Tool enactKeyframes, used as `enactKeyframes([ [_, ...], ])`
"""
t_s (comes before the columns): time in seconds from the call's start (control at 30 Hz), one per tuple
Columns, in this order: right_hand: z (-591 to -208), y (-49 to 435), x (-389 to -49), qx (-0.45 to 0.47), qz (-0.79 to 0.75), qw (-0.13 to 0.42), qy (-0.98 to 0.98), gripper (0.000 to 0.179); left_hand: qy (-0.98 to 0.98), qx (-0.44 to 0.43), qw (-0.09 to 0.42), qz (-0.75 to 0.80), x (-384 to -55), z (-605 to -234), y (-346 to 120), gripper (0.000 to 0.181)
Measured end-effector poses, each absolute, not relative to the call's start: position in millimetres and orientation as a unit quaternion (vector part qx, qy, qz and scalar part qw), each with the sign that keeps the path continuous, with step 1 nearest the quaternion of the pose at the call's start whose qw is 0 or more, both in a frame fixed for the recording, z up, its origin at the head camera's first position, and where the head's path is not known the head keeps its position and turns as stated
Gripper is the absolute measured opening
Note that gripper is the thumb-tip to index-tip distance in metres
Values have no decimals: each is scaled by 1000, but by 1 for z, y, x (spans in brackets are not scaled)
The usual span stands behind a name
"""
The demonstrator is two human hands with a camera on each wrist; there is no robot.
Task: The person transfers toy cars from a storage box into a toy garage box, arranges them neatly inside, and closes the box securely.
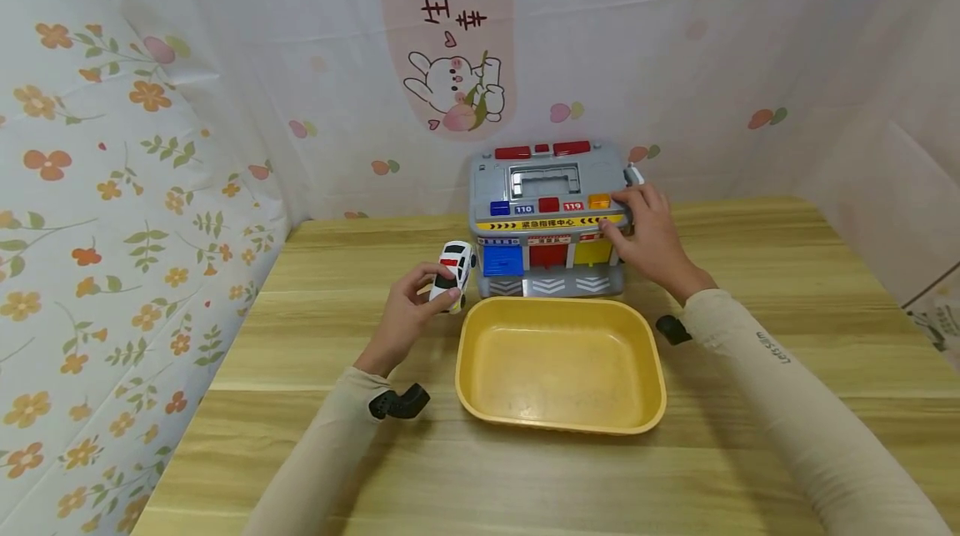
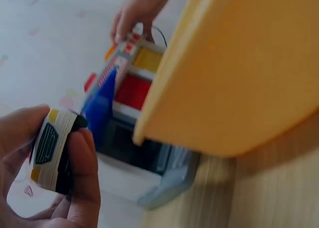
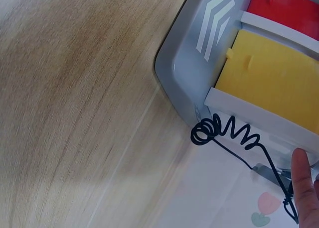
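Note:
My left hand (image 1: 408,311) pinches a small white toy car (image 1: 452,273) with a red roof bar between thumb and fingers. It is just left of a grey toy emergency station (image 1: 546,186). In the left wrist view, the car's grille end (image 2: 49,143) faces the camera, and the station's blue door (image 2: 102,108) is swung outward above a dark opening. My right hand (image 1: 652,240) holds the station's front right corner, its thumb on the yellow front strip. One finger (image 3: 301,178) of it shows along the side. The red door (image 1: 548,255) and yellow door (image 3: 274,81) look closed.
A yellow plastic basin (image 1: 558,365) stands on the wooden table (image 1: 360,269) right in front of the station. A coiled black cord (image 3: 214,131) hangs at the station's right side. Printed cloth (image 1: 300,61) covers the wall behind.

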State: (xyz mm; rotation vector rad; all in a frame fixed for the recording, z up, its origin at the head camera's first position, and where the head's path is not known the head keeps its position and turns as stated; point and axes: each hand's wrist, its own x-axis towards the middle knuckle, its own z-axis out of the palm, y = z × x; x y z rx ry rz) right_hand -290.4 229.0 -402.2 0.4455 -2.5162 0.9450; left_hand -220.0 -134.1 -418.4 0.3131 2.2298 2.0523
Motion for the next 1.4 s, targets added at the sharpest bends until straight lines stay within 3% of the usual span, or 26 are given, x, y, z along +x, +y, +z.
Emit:
enactKeyframes([
  [0.67,-409,229,-292,156,350,207,-900,43,829,165,147,514,-265,-434,-125,21],
  [1.1,-408,230,-295,157,341,201,-905,45,807,141,203,537,-282,-439,-105,52],
  [1.4,-407,231,-295,156,332,196,-909,46,798,151,187,552,-287,-442,-94,48],
])
